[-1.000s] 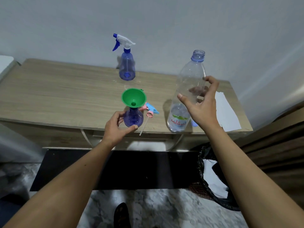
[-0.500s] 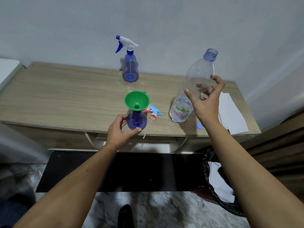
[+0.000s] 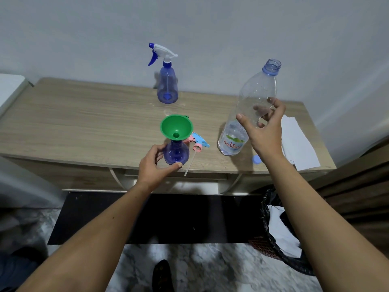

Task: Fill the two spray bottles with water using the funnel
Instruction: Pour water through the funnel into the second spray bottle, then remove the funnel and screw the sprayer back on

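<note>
A blue spray bottle [image 3: 175, 151] without its head stands near the table's front edge, a green funnel [image 3: 176, 127] seated in its neck. My left hand [image 3: 154, 166] grips this bottle at its base. My right hand [image 3: 264, 131] holds a clear, uncapped water bottle [image 3: 250, 106] lifted off the table and tilted, with a little water at its bottom. The pink and blue spray head [image 3: 199, 144] with its tube lies just right of the funnel bottle. A second blue spray bottle [image 3: 167, 85] with a white and blue trigger head stands at the back by the wall.
The wooden table [image 3: 84, 119] stands against a white wall. A blue cap [image 3: 256, 159] lies near the front edge under my right wrist. White paper [image 3: 299, 144] lies at the right end. A bin with a black bag [image 3: 280, 234] sits on the floor at the right.
My right hand has lifted the water bottle off the table and tilted it, neck to the upper right. My left hand keeps its hold on the funnel bottle.
</note>
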